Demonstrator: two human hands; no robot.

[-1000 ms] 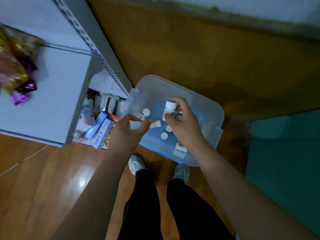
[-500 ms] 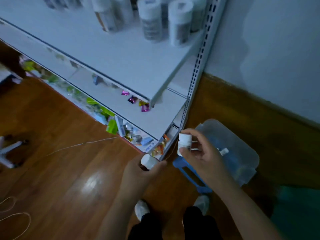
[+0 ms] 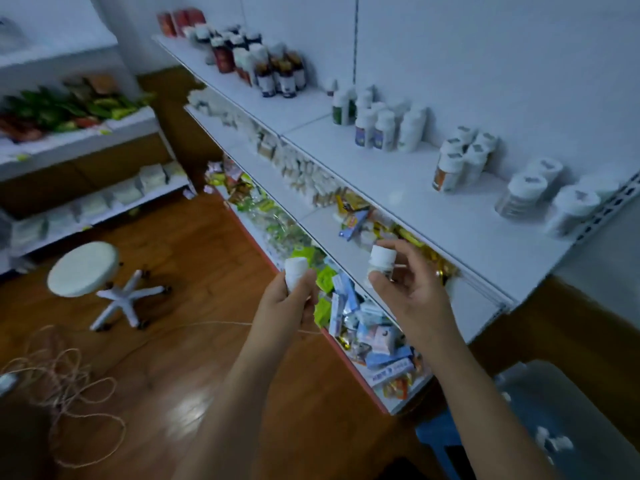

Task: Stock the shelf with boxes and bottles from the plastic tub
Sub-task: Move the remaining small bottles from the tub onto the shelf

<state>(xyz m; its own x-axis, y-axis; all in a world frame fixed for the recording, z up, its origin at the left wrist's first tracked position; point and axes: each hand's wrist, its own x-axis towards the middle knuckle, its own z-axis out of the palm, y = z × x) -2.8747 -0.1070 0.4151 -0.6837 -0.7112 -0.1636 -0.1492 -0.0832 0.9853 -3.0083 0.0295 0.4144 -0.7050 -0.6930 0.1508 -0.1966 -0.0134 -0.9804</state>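
left hand (image 3: 289, 301) grips white bottle (image 3: 295, 277) | right hand (image 3: 405, 289) pinches second bottle (image 3: 381, 260) | risk: right pinch slips, bottle drops short of shelf (image 3: 398, 174)

The left hand (image 3: 289, 303) gripped a small white bottle (image 3: 295, 273), cap up. The right hand (image 3: 408, 289) pinched a second white bottle (image 3: 381, 259) between thumb and fingers. Both were held in front of the white shelf (image 3: 398, 178), below its top board. On that board stood groups of white bottles (image 3: 381, 128) and dark bottles (image 3: 280, 76). Lower boards carried packets and boxes (image 3: 374, 327). The tub (image 3: 568, 410) sat at lower right, a white stool (image 3: 83, 268) and loose cord (image 3: 65, 382) on the wooden floor (image 3: 194, 375).
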